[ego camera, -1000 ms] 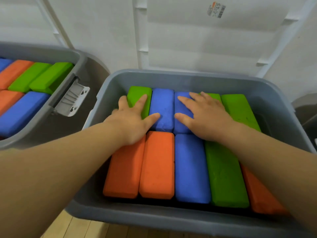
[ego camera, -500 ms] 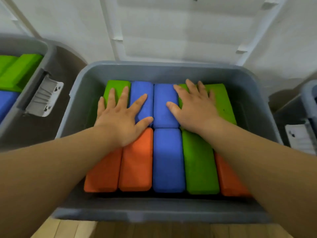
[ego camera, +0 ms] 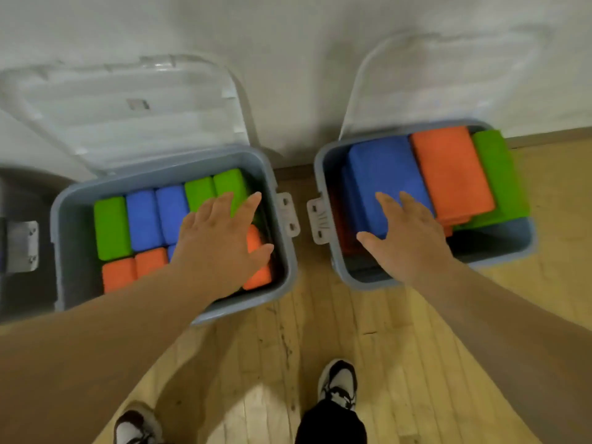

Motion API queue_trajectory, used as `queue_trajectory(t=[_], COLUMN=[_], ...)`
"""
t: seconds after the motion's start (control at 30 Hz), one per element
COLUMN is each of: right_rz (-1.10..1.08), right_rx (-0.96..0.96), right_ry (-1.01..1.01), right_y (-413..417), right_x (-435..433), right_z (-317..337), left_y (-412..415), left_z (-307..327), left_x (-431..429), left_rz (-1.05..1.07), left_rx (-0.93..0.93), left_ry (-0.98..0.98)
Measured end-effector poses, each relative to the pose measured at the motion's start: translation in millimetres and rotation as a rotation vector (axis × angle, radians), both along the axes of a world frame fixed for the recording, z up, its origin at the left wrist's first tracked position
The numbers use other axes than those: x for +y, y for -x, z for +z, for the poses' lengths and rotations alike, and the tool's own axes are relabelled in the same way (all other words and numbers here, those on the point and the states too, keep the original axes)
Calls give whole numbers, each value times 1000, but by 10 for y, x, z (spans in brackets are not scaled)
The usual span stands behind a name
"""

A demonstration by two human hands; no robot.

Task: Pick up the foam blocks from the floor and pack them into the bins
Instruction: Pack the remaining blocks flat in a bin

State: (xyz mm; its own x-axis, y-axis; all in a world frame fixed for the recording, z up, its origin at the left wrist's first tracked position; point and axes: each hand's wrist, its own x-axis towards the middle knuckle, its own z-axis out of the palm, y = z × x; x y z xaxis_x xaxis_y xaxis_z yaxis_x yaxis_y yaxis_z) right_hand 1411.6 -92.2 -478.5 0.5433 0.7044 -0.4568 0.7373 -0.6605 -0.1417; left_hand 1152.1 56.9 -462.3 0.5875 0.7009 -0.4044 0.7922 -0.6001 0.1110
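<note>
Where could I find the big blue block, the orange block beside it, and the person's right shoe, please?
big blue block (ego camera: 384, 177): head view, middle of its top face.
orange block (ego camera: 450, 174): head view, middle of its top face.
right shoe (ego camera: 338, 381): head view, its laced upper.

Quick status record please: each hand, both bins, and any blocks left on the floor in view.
left hand: open, fingers spread, above left bin
right hand: open, above blue block in right bin; contact unclear
left bin: packed blocks, green, blue, orange, in flat rows
right bin: blue block, orange block, green block piled unevenly
floor: no loose blocks in view
</note>
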Motion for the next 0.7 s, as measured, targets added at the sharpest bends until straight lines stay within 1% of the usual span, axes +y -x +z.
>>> queue_trajectory(t=[0.1,0.17,0.27,0.37,0.5,0.7], right_rz=[-72,-102,-103,-118,-194,-250], right_rx=[44,47,51,76,118,107], right_ry=[18,38,75,113,174,204], right_y=[-505,-806,-1130,-1355,-1676,-2416], right_x=[-313,-437,-534,-558,-571,-514], right_z=[353,517,578,466,237,-273], left_y=[-607,-957,-1386,-1722,-2052,-2572], left_z=[314,407,424,357,139,-283], left_x=[-337,-499,-679,-774,-752,-572], left_rz=[-45,-42,-24,-22,-33,-47], left_rx=[-51,-93,-92,-84,-38,19], left_ry=[50,92,161,224,316,341])
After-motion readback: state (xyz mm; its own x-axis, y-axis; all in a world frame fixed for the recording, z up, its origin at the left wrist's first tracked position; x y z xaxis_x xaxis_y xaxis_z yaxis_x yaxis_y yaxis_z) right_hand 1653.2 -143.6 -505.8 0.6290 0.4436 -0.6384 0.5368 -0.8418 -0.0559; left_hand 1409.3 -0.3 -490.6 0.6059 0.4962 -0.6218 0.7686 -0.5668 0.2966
